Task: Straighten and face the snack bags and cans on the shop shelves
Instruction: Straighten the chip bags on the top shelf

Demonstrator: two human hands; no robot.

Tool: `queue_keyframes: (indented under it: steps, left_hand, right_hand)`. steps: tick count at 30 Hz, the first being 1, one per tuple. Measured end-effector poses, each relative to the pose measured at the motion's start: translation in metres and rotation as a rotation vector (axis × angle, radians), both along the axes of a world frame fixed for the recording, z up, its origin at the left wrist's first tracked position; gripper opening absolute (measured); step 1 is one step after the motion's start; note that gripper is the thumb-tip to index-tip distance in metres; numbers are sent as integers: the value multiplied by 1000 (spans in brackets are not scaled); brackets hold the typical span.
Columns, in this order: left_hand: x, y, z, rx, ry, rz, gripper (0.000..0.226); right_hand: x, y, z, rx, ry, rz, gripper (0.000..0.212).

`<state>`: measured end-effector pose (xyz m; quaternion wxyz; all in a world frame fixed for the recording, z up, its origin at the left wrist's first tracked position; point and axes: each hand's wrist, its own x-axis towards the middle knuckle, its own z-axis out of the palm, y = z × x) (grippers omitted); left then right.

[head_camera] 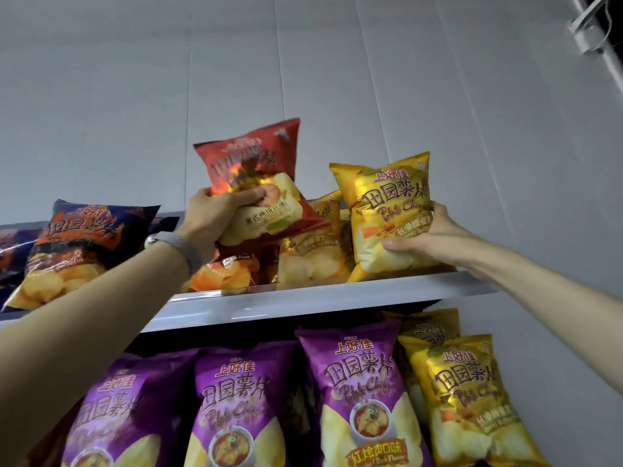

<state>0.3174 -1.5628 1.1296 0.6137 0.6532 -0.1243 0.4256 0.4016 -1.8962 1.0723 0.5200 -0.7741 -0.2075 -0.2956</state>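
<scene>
my left hand [215,214] grips the red bag [256,176] low on its left side, holding it tilted above the top shelf [303,298]; my right hand [435,237] clasps the yellow bag [391,203], standing upright at the shelf's front edge.

- Red bag [256,170]: red ground, dark lettering over an orange glow, pale yellow chip picture below.
- Gold bag [391,210]: shiny gold foil, red brand characters, dark brown lettering, pale chips at the base.
- Navy bag [77,244]: dark blue ground, orange band behind dark lettering, yellow chips along the bottom.
- Purple bags [357,392]: purple ground, yellow brand characters, dark lettering, a red-filled bowl between pale yellow chips.
- Lower gold bag [472,399]: gold foil with red and brown print.
- Shelf [303,301]: white front edge.
- Wall [236,62]: pale grey panels with thin seams.
- Watch strap [188,247]: grey.
</scene>
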Motion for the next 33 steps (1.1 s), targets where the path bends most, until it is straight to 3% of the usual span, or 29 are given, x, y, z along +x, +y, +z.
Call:
queue_keyframes:
  steps: [3,7,10,19,23,26,28,31,33]
  left_hand:
    - [-21,20,13,-45,-71,21,68]
    - [-38,39,13,-62,-114,56,70]
    - [-46,46,6,-40,-133,76,81]
    - [-69,13,-17,41,-169,-12,82]
    - [-61,-17,-34,90,-182,-40,88]
    - [-50,-45,-40,106,-205,-44,96]
    - [-43,-66,-40,128,-228,-39,96]
    - [-28,-103,-37,168,-281,-36,97]
    - [-15,-129,-38,184,-296,-8,99]
  right_hand:
    - [0,30,1,-68,-17,7,153]
    - [-11,77,1,-138,-19,-30,124]
    - [-15,104,-2,-188,-25,-21,125]
    - [-31,123,-7,-262,-10,-75,120]
    - [-47,99,-16,-208,-80,-148,98]
    - [-49,69,-23,-80,-185,-203,57]
    - [-48,46,-24,105,-249,-122,31]
    - [-58,15,-19,383,-245,160,39]
    - [-59,-8,-16,325,-260,270,46]
